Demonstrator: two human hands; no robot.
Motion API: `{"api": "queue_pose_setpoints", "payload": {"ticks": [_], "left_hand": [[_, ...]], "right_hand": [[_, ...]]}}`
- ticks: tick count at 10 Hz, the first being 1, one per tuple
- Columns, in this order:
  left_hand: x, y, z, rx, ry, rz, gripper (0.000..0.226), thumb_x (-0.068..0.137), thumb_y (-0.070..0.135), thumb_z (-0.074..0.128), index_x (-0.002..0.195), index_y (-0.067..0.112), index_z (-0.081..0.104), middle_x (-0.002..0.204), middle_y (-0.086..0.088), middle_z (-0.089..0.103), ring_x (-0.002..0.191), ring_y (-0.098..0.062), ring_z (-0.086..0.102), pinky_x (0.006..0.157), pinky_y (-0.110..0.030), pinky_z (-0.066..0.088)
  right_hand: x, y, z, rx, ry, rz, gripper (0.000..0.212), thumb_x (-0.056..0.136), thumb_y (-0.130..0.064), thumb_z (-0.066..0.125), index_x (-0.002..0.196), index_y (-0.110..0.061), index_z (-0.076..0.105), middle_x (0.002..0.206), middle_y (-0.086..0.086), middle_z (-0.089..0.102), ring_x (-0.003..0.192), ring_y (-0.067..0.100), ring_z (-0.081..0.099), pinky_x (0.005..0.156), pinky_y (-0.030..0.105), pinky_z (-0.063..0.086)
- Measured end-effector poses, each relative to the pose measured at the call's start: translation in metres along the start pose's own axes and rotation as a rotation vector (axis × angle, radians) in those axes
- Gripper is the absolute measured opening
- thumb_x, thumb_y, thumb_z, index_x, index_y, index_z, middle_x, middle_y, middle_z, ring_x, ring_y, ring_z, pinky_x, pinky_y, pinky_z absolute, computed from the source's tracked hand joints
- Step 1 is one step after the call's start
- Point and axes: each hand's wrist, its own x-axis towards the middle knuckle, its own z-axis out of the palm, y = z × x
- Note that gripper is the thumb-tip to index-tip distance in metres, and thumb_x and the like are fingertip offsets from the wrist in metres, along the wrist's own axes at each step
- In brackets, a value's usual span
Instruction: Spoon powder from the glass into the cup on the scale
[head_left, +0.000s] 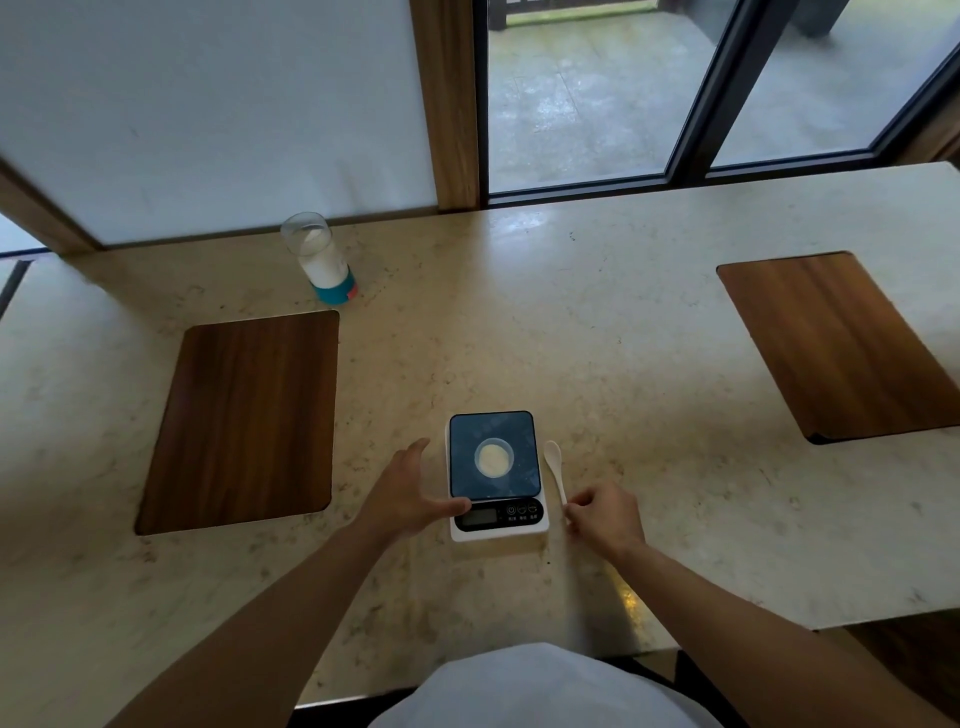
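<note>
A small white scale (540, 529) with a dark blue platform stands near the table's front edge. A little clear cup (493, 458) holding pale powder sits in the middle of the platform. A glass (320, 256) with a teal base, partly filled with white powder, stands far back on the left near the wall. A white spoon (555, 465) lies on the table just right of the scale. My left hand (408, 493) is spread open against the scale's left side, thumb on its front corner. My right hand (605, 514) pinches the end of the spoon's handle.
Two dark wooden panels are set into the beige stone table (597, 332), one at the left (244, 421) and one at the far right (836, 343). A wall and windows run behind the table. The table's front edge is close to my body.
</note>
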Motion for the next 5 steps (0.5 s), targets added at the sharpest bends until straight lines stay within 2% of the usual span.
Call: {"api": "queue_pose_setpoints", "payload": {"ticks": [2, 4, 5], "left_hand": [[0.000, 0.000, 0.002, 0.015, -0.001, 0.006, 0.127, 0.052, 0.069, 0.082, 0.153, 0.022, 0.023, 0.159, -0.005, 0.032, 0.141, -0.024, 0.036, 0.111, -0.043, 0.035], [0.001, -0.001, -0.001, -0.010, 0.018, 0.014, 0.124, 0.055, 0.069, 0.081, 0.153, 0.022, 0.022, 0.159, -0.006, 0.032, 0.142, -0.025, 0.035, 0.112, -0.044, 0.036], [0.007, 0.000, -0.004, -0.001, 0.072, -0.001, 0.113, 0.066, 0.071, 0.073, 0.153, 0.021, 0.023, 0.159, -0.008, 0.032, 0.141, -0.028, 0.037, 0.111, -0.046, 0.037]], "right_hand": [[0.001, 0.003, 0.003, 0.011, 0.015, -0.005, 0.010, 0.086, -0.018, 0.072, 0.079, -0.017, 0.080, 0.065, -0.009, 0.071, 0.059, 0.005, 0.067, 0.068, 0.029, 0.060], [0.002, 0.001, -0.001, -0.008, 0.051, -0.072, 0.022, 0.089, -0.027, 0.066, 0.072, -0.017, 0.076, 0.065, -0.004, 0.070, 0.061, 0.011, 0.067, 0.068, 0.040, 0.062], [0.011, -0.006, -0.006, -0.034, 0.079, -0.104, 0.024, 0.091, -0.031, 0.063, 0.077, -0.014, 0.075, 0.070, -0.002, 0.071, 0.064, 0.014, 0.067, 0.070, 0.042, 0.061]]}}
